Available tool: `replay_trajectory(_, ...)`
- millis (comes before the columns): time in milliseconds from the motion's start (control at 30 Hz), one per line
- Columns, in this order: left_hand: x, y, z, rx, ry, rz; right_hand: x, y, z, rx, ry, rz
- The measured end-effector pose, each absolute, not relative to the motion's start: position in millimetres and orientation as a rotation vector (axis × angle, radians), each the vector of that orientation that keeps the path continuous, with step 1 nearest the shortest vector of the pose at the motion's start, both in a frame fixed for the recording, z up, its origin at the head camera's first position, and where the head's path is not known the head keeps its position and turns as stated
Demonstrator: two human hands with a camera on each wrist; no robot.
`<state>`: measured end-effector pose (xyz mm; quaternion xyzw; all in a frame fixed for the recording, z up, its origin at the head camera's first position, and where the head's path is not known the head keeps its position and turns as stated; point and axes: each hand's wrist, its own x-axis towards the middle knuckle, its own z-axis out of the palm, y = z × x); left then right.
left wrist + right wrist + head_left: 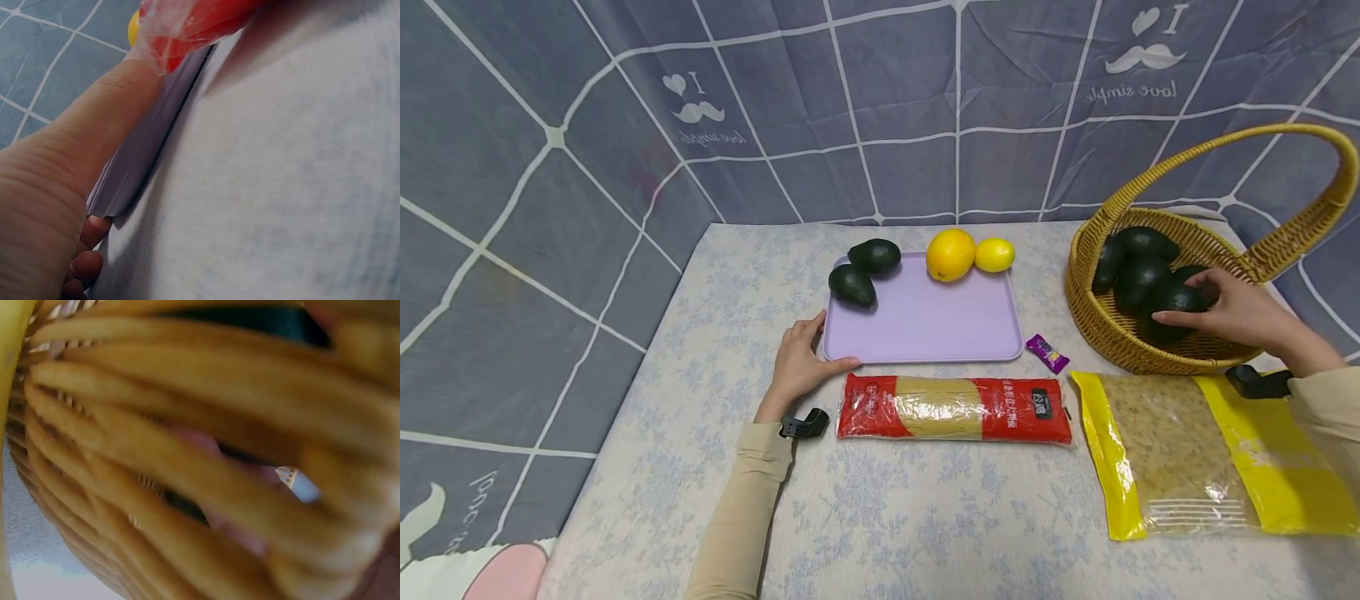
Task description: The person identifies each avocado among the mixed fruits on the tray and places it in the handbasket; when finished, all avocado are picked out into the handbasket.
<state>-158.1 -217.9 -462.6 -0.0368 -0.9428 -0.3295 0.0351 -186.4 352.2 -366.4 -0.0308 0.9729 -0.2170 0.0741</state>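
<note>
My left hand (799, 362) rests against the near left corner of a lilac tray (925, 325), thumb along the front edge and fingers at the left side. In the left wrist view the thumb (119, 94) lies straight beside the rim. Two dark green avocados (852, 286) sit at the tray's far left; an orange (951, 255) and a lemon (995, 255) lie at its far edge. Inside a wicker basket (1093, 333) my right hand (1236, 312) grips an avocado (1175, 297) among several others. Blurred wicker hides most of that hand in the right wrist view.
A red pack of noodles (951, 408) lies in front of the tray. A small purple-wrapped candy (1048, 354) is between tray and basket. The large yellow bag (1195, 454) lies before the basket, under the right forearm. The basket's tall handle (1217, 137) arches above it.
</note>
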Motion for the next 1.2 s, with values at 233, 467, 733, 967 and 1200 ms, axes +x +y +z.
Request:
replay_trajectory(233,-157.1,-219.1,-461.5,-0.106,-2.903,-0.999,-188.8,353.8,-365.9,-0.115,2.892,-0.639)
replay_trajectory(467,-157.2,-219.8,-462.4,-0.096,-2.907,-0.997,-194.5,360.1,-367.2,-0.102,2.831,-0.574)
replay_trajectory(733,-156.8,-218.5,-462.6,-0.101,-2.908,-1.024,-193.7,362.2,-366.2,-0.050,2.795,-0.550)
replay_trajectory(967,-157.1,-217.6,-461.9,-0.110,-2.907,-1.033,-189.6,364.4,-367.4,-0.022,2.860,-0.548)
replay_trajectory(1200,-157.3,-217.1,-460.5,-0.115,-2.897,-1.044,-187.1,365.1,-370.5,0.002,2.930,-0.535)
